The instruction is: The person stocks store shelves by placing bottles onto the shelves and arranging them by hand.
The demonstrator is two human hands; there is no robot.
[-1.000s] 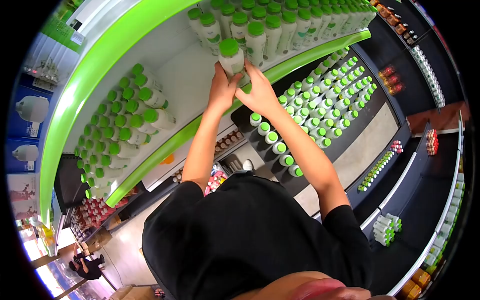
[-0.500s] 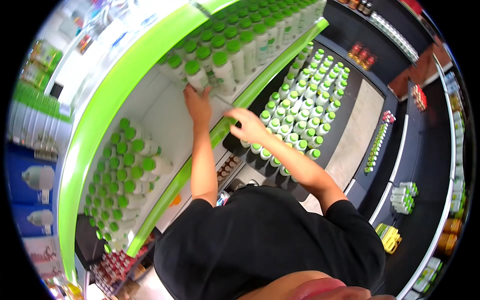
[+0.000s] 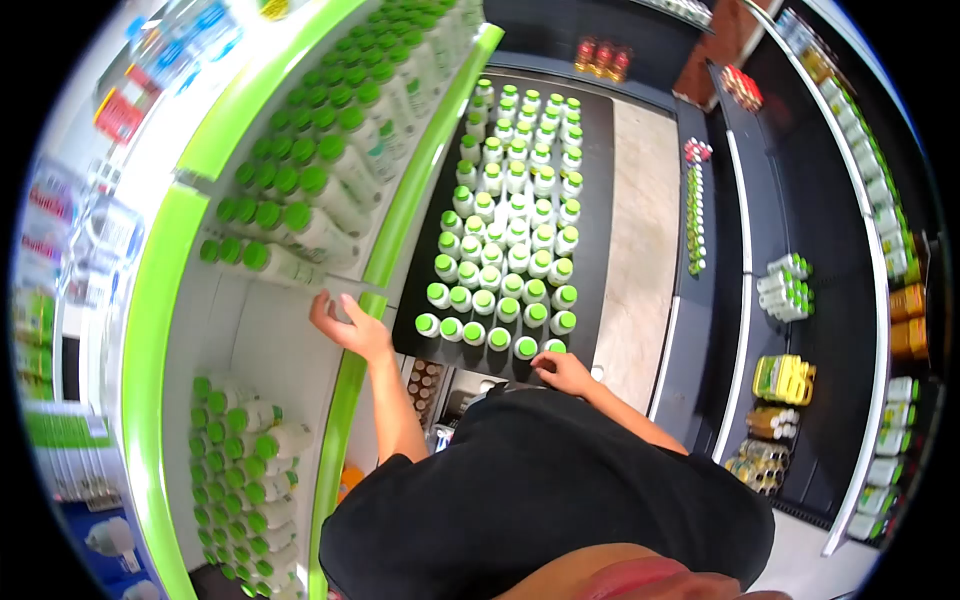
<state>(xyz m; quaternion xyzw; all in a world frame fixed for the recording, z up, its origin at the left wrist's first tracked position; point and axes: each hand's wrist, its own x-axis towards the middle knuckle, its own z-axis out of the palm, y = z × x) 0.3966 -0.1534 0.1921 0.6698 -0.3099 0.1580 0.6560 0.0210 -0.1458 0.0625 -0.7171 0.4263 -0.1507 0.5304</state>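
My left hand [image 3: 347,326] is at the front of the white shelf [image 3: 270,325], palm up with its fingers apart and nothing in them. It is just below the nearest row of white bottles with green caps on that shelf, such as this bottle [image 3: 275,262]. My right hand [image 3: 566,374] is at the near right corner of the dark platform [image 3: 415,342], its fingers curled around a green-capped bottle [image 3: 554,347]. The hand hides most of that bottle's body. Many similar bottles [image 3: 500,338] stand upright in rows across the platform.
Another block of green-capped bottles [image 3: 235,470] stands at the nearer end of the shelf. A bright green edge strip [image 3: 345,420] runs along the shelf front. To the right, dark shelving holds yellow jugs [image 3: 784,380] and white bottles [image 3: 786,290].
My view has turned toward the platform. My left hand has drawn away from the shelved bottles and opened. My right hand has moved from the shelf edge to the platform's near corner.
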